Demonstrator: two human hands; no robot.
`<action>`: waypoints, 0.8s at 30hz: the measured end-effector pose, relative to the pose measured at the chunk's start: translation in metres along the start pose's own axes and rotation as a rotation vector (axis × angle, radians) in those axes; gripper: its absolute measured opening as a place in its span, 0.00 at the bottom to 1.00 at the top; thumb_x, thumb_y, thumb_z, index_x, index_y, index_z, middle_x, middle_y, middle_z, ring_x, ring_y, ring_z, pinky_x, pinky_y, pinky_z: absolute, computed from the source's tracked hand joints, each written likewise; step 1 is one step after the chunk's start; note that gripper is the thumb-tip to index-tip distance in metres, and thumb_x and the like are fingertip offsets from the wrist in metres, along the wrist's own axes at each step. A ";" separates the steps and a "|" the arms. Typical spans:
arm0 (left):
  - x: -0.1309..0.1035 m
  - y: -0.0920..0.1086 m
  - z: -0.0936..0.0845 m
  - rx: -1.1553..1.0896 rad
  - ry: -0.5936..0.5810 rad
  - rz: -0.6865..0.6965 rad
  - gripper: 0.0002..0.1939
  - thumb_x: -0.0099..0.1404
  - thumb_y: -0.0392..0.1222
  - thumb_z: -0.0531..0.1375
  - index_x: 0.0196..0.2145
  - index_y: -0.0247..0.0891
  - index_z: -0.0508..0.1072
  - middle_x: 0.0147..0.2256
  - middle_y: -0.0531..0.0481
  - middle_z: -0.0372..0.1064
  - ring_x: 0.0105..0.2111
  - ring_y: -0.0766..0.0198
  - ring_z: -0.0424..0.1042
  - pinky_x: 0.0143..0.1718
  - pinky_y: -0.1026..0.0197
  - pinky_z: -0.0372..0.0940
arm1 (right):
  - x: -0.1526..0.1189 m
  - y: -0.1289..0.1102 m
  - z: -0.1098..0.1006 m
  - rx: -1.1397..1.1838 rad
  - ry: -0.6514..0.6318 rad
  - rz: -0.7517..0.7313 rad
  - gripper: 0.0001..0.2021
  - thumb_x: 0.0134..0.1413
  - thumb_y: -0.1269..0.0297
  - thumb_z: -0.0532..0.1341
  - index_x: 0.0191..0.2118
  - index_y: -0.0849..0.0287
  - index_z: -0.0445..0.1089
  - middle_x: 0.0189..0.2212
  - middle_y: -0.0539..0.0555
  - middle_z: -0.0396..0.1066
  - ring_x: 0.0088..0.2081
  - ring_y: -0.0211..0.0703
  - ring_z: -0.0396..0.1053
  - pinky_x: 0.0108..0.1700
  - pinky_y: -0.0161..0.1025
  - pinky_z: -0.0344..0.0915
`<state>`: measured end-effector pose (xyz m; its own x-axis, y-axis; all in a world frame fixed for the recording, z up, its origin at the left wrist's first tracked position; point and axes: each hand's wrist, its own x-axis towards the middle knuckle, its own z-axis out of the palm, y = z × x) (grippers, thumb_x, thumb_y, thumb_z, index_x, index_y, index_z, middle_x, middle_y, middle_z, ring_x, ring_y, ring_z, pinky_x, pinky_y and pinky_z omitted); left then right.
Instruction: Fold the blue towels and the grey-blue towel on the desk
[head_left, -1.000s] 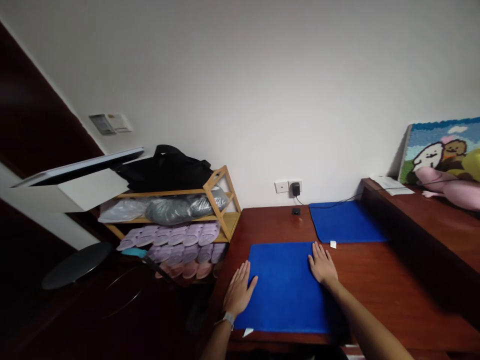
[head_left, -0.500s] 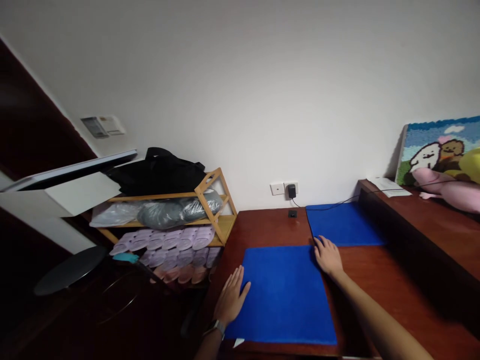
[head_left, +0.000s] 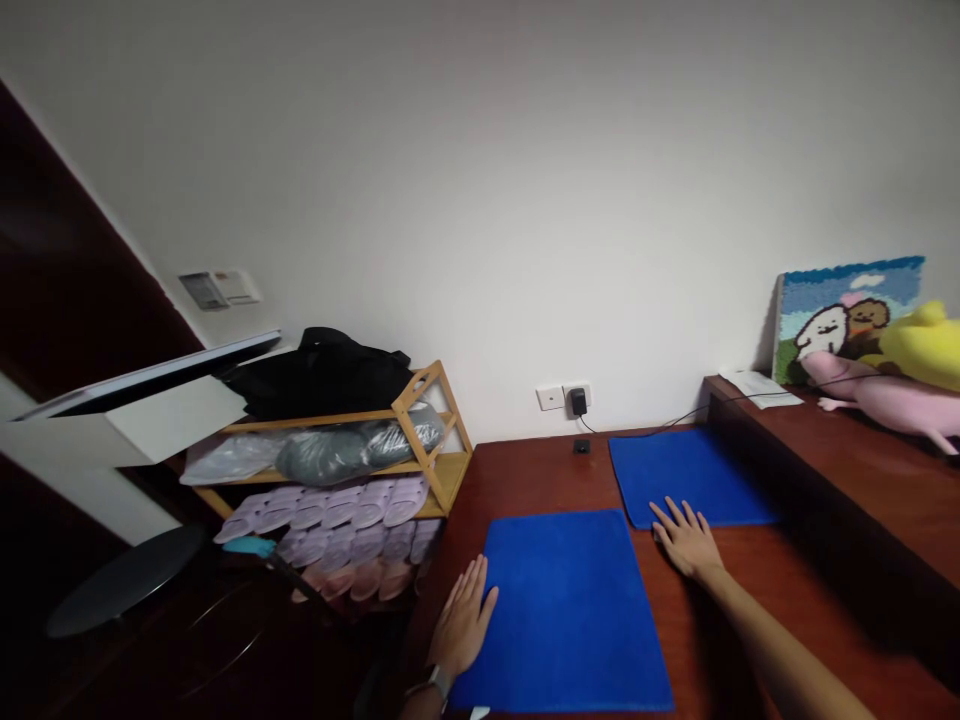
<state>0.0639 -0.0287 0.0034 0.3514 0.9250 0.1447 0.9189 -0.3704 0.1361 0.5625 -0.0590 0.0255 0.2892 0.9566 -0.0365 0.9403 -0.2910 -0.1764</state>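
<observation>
A blue cloth lies flat on the reddish-brown table. My left hand, with a watch on its wrist, rests flat at the cloth's left edge, fingers extended and holding nothing. A second blue cloth lies farther back on the right. My right hand is spread, its fingertips at the front edge of this back cloth, and nothing is in it.
A wooden rack with slippers and a black bag stands left. On the right, a raised shelf bears a pink plush toy and a picture. A thin cable runs from the wall plug.
My right hand has moved rightward from the front cloth's right edge to the back cloth, its fingers spreading. My left hand stays at the front cloth. The view has tilted slightly upward.
</observation>
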 end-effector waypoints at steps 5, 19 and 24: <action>-0.002 -0.009 -0.016 0.064 -0.053 0.012 0.34 0.76 0.60 0.41 0.73 0.45 0.49 0.72 0.49 0.48 0.72 0.53 0.49 0.71 0.43 0.48 | -0.072 -0.002 0.003 0.029 -0.014 -0.021 0.31 0.68 0.42 0.43 0.72 0.39 0.50 0.75 0.45 0.44 0.75 0.54 0.37 0.73 0.55 0.37; -0.025 -0.030 -0.036 -0.002 0.106 -0.010 0.31 0.75 0.55 0.46 0.69 0.41 0.62 0.70 0.45 0.57 0.69 0.52 0.56 0.69 0.44 0.55 | -0.218 -0.003 0.063 0.123 0.225 -0.130 0.29 0.65 0.40 0.51 0.69 0.34 0.56 0.71 0.47 0.53 0.71 0.62 0.50 0.67 0.68 0.55; -0.087 -0.022 -0.053 -0.131 0.188 0.088 0.23 0.75 0.52 0.48 0.60 0.49 0.73 0.63 0.48 0.69 0.62 0.53 0.68 0.64 0.48 0.65 | -0.221 -0.019 0.041 0.124 0.251 -0.148 0.28 0.65 0.42 0.53 0.67 0.42 0.64 0.69 0.52 0.58 0.71 0.64 0.51 0.68 0.69 0.52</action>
<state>0.0040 -0.1054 0.0401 0.3782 0.8612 0.3396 0.8507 -0.4680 0.2393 0.4738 -0.2645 -0.0031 0.2001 0.9500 0.2397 0.9509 -0.1294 -0.2812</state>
